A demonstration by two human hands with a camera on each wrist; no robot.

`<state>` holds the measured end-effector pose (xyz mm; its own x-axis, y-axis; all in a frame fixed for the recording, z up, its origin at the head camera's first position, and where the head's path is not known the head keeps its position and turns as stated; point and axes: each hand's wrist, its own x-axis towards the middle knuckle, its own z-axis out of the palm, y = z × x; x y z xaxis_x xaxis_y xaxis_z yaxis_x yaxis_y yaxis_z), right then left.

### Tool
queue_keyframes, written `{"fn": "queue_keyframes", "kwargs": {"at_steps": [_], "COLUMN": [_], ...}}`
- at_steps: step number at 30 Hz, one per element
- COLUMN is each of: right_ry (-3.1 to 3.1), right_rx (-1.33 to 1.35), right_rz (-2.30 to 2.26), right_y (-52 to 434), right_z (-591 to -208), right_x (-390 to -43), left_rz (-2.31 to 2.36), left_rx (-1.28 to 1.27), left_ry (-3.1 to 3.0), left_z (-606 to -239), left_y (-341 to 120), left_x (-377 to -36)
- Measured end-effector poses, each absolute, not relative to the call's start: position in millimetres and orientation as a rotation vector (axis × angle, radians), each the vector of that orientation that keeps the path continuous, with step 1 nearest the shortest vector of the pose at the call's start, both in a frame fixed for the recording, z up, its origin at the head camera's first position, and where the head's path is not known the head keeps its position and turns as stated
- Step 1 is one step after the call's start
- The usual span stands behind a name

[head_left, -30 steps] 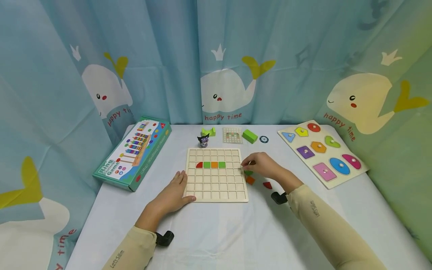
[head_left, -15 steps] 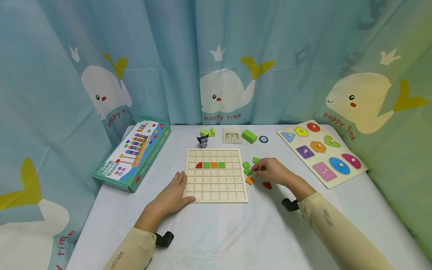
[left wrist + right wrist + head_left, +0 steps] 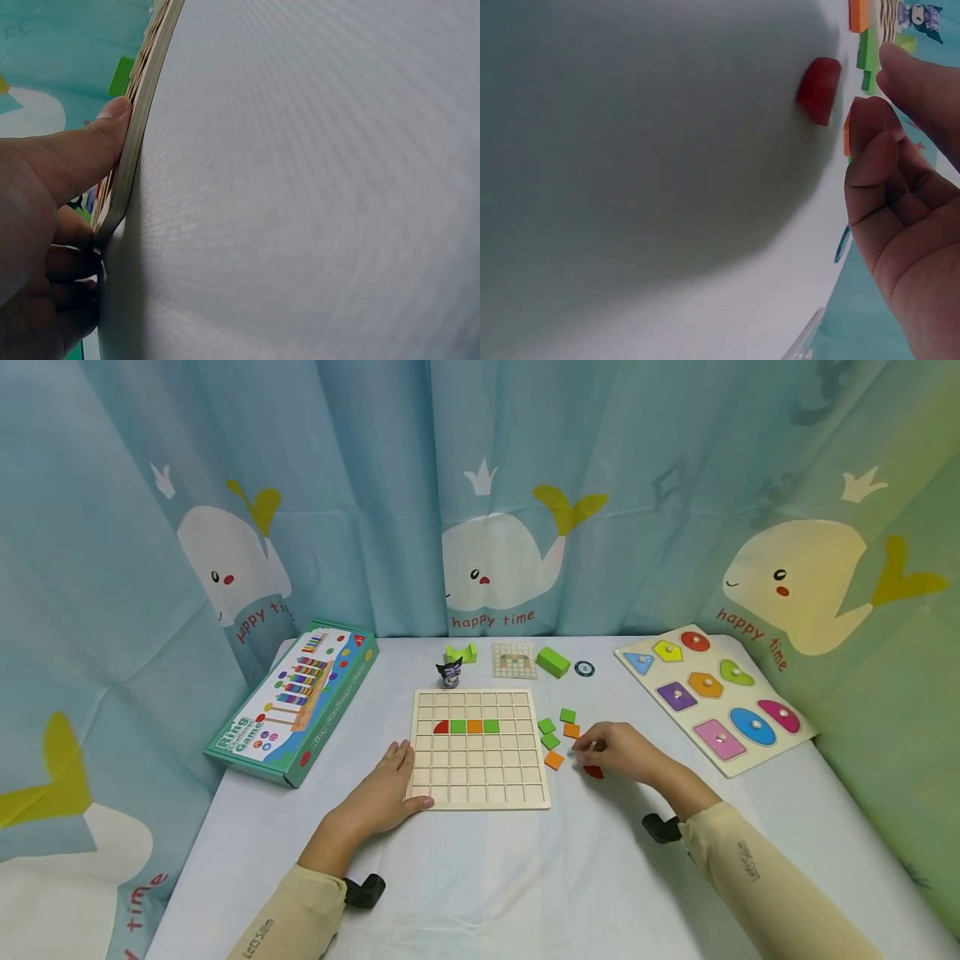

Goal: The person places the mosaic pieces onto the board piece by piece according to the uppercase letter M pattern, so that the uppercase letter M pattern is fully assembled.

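A wooden grid board (image 3: 480,777) lies mid-table with a row of a red quarter-round, green, orange and green tiles (image 3: 465,727). My left hand (image 3: 382,789) rests at its near-left corner, the thumb (image 3: 75,157) pressed against the board's edge (image 3: 139,127). To the board's right lie loose green tiles (image 3: 547,725) and orange tiles (image 3: 553,760). My right hand (image 3: 618,752) hovers over a red piece (image 3: 594,772). In the right wrist view the curled fingers (image 3: 870,135) are close beside the red piece (image 3: 819,90), apart from it, with nothing held.
A green ring-game box (image 3: 296,702) lies at the left and a shape puzzle board (image 3: 712,697) at the right. At the back stand a small dark figure (image 3: 450,672), a pattern card (image 3: 514,660), a green block (image 3: 553,662) and a round disc (image 3: 584,668). Whale-print curtains surround the table.
My right hand has drawn away from the board's right edge, rightward and nearer, to above the red piece, uncovering the loose tiles. The left hand has stayed put.
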<state>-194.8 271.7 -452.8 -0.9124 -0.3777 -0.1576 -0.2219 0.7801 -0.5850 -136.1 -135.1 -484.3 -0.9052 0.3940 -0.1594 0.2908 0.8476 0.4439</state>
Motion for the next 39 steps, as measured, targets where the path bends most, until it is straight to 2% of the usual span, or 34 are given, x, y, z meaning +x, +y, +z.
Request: {"fn": "queue_keyframes", "kwargs": {"at_steps": [20, 32, 39], "right_ry": [2.686, 2.718, 2.694], "right_rx": [-0.390, -0.526, -0.496], "right_rz": [-0.841, -0.773, -0.779], "right_y": [281.7, 275.6, 276.6], "right_z": [-467.4, -464.5, -461.4], "right_x": [-184.1, -182.7, -183.6], "left_rz": [0.623, 0.617, 0.617], "left_rx": [0.539, 0.522, 0.513], "left_ry": [2.777, 2.769, 2.769], "left_z": [-491.8, -489.2, -489.1], "left_y": [-136.9, -136.9, -135.8], "left_x": [-139.4, -138.5, -137.9]}}
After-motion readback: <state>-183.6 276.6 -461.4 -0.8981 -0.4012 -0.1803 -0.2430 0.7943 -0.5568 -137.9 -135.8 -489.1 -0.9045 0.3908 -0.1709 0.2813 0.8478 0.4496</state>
